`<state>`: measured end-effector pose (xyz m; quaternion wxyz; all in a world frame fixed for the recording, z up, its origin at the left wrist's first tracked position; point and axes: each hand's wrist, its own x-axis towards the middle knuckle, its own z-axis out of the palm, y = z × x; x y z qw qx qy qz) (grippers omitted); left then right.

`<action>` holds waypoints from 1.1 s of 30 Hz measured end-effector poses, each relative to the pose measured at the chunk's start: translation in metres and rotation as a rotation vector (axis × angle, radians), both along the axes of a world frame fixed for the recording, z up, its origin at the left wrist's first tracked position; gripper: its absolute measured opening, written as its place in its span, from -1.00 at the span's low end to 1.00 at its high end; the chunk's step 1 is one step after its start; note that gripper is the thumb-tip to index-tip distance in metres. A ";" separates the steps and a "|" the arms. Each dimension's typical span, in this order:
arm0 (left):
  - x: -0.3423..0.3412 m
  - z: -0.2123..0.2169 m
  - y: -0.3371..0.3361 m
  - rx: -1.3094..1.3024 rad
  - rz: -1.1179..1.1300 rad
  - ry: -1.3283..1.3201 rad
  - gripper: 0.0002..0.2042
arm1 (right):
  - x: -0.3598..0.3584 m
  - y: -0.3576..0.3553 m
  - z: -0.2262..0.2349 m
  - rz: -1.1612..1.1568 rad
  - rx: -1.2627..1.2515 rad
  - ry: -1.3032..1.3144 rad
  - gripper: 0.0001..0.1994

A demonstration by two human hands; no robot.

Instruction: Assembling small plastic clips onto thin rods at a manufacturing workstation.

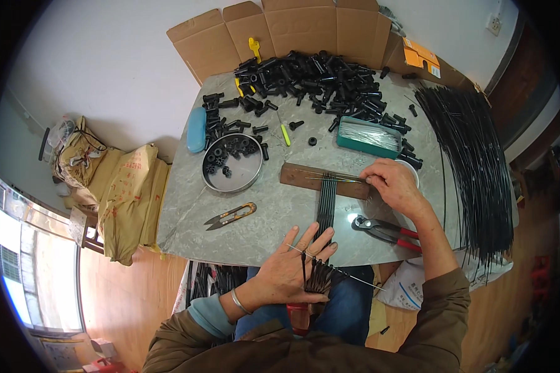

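I am sitting at the grey stone table (pixel 186 211), which is carrying everything, and I am going from the biggest things down. Along its far edge a flattened cardboard box (pixel 292 25) is standing as a backstop, keeping the heap of black plastic caps (pixel 317 78) from rolling off. Down the right edge a thick sheaf of long black rods (pixel 473 161) is hanging over the near edge, lying within reach of my right side. Near the middle a round metal tin (pixel 232 163) is holding a few caps, and a teal tray (pixel 369 135) is holding thin wires. In front of me a wooden block (pixel 292 174) is lying crosswise, seemingly as a stop for lining up ends. The bundle of short black rods (pixel 325 208) is running from that block to the near edge: thin, straight, packed side by side. My left hand (pixel 289 270) is pressing down on their near ends with fingers spread, gripping a fan of them. My right hand (pixel 395 183) is curled on the block, pinching thin wires at the rods' far ends. Red-handled pliers (pixel 386 231) and small snips (pixel 230 216) are lying near the near edge.
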<state>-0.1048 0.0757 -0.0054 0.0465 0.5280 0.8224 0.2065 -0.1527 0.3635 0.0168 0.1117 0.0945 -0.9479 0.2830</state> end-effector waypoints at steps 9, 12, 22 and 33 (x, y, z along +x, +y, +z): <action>0.000 -0.001 -0.001 0.000 -0.003 0.001 -0.10 | -0.001 -0.002 -0.001 0.004 0.006 0.003 -0.88; 0.000 0.000 0.000 0.000 -0.001 -0.001 -0.10 | -0.002 -0.002 -0.001 0.011 -0.013 -0.003 -0.88; 0.000 -0.002 -0.001 -0.006 -0.008 -0.004 -0.08 | -0.015 -0.010 0.006 0.066 0.064 -0.021 -0.88; 0.000 0.000 -0.003 -0.008 -0.003 -0.003 -0.10 | -0.029 -0.025 0.000 0.143 0.155 0.057 -0.94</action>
